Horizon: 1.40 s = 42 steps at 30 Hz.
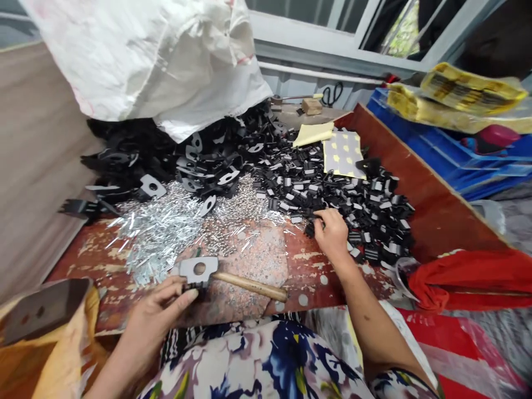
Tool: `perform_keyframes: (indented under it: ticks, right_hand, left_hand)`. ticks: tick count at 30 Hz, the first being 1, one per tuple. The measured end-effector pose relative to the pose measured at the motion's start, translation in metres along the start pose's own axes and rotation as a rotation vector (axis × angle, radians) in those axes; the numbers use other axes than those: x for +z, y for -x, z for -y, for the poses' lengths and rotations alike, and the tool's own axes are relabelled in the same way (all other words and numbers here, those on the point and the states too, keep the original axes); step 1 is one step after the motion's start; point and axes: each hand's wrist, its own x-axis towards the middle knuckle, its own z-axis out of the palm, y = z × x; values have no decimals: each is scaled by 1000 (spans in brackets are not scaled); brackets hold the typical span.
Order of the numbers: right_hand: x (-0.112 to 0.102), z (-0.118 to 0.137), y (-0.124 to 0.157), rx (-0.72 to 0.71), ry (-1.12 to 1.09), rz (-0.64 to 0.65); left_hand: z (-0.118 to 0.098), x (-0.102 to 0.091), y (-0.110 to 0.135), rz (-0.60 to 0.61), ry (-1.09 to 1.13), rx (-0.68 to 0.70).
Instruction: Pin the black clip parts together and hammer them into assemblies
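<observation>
My left hand [166,305] grips a black plastic piece with a flat grey face [188,268] that has a round hole in it. Behind that piece, a hammer's wooden handle [253,285] lies across a speckled stone slab [272,255]; the hammer's head is mostly hidden. My right hand [332,233] is at the near left edge of a heap of small black clips with grey faces [307,180]. Its thumb and finger are curled together around a small black clip [310,215], partly covered by the fingertips.
Loose silvery pins [162,233] spread over the left and middle of the worn red table [103,249]. Larger black pieces [203,166] pile up behind them under a white sack [166,61]. A wooden board [399,160] walls the right side. Blue crates [449,155] stand beyond.
</observation>
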Motion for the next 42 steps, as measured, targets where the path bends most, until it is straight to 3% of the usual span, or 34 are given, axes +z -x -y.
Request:
perform_keyframes:
  ticks: [3,6,8,11,20,26,32,37,42]
  right_hand:
    - [21,53,13,110,-410,1]
    - [38,114,24,155,-798,159]
    - [41,145,27,79,-821,180]
    - [38,170,28,-57,-716,98]
    - [40,184,42,-126,-735,127]
    - [46,184,46,36,-787,134]
    - [41,186,46,-90,-805,130]
    - [42,187,46,-66,-836,179]
    - [40,190,48,-143,-792,193]
  left_hand:
    - [-17,15,0,122,282,-221]
    - [-31,32,-1,210,369,-152]
    - [-37,40,-3,246,378,-79]
    - [-41,50,-8,318,463,-68]
    - [-39,62,-11,390,612,13]
    - [-36,59,-7,373,619,-6]
    - [-38,56,-4,371,705,-72]
    - [-38,52,-3,358,727,-106]
    - [-34,53,-7,340,690,2]
